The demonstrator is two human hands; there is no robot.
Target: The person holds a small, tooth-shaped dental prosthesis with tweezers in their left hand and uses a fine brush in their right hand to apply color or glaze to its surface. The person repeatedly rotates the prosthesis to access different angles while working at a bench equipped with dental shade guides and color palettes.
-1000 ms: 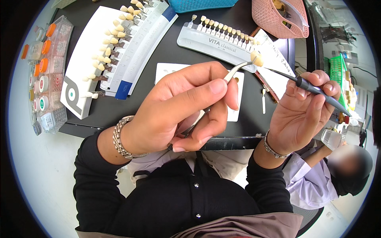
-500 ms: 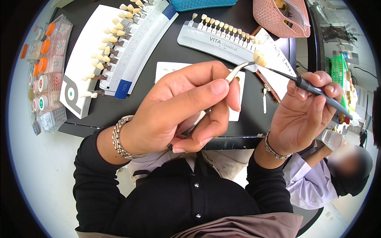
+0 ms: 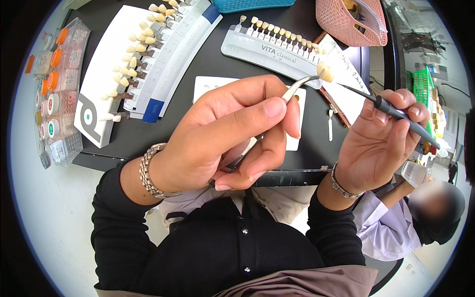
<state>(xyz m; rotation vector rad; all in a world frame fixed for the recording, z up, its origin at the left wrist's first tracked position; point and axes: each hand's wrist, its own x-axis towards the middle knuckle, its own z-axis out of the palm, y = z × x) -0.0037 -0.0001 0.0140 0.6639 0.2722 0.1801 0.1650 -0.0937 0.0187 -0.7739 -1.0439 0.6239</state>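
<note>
My left hand (image 3: 232, 131) pinches a pair of curved metal tweezers (image 3: 295, 89) between thumb and fingers. At their bent tip sits a small yellowish tooth crown (image 3: 325, 72), held up above the table. To the right, my right hand (image 3: 378, 136) is closed on a fine brush (image 3: 408, 120) with a dark, thick handle. Its thin dark tip points left toward the crown, with a small gap between them. Part of the tweezers' rear end is hidden inside my left palm. A white palette (image 3: 204, 85) lies below my left hand, largely covered by it.
Two tooth shade guides stand on the black table (image 3: 198, 52): a large white one (image 3: 94, 94) at left and a grey one (image 3: 269, 54) behind my hands. A pink basket (image 3: 331, 20), blue basket (image 3: 252, 5) and jar rack (image 3: 67, 94) surround them. A person (image 3: 386, 222) sits at right.
The brush has shifted slightly right, so its tip stands a little farther from the crown. My left hand, the tweezers and the crown have hardly moved.
</note>
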